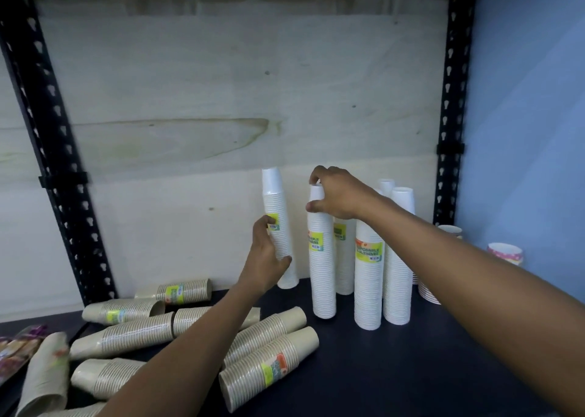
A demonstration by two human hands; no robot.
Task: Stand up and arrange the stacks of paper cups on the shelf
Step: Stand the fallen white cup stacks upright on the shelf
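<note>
Dark shelf board, plywood back panel with knots and a greenish stain. Black slotted uprights stand at left and right, with a blue wall beyond the right one.

Left hand wraps mid-height round a white cup stack, which tilts, its base on the board close to the back panel. Right hand grasps the top of the next white stack, thumb in front and fingers over the top cup. That stack stands upright.

Three more white stacks stand just right of it: one behind, a front one, and one beside it.

Yellow-green labels on the white stacks. The front one reads "DISPOSABLE"; the lower line is blurred.

Beige stacks lie on their sides in a loose heap at front left, labels unreadable. Patterned cups sit at far right, and a colourful packet lies at the left edge.

Bare board shows in front of the upright stacks and toward the right front corner.
</note>
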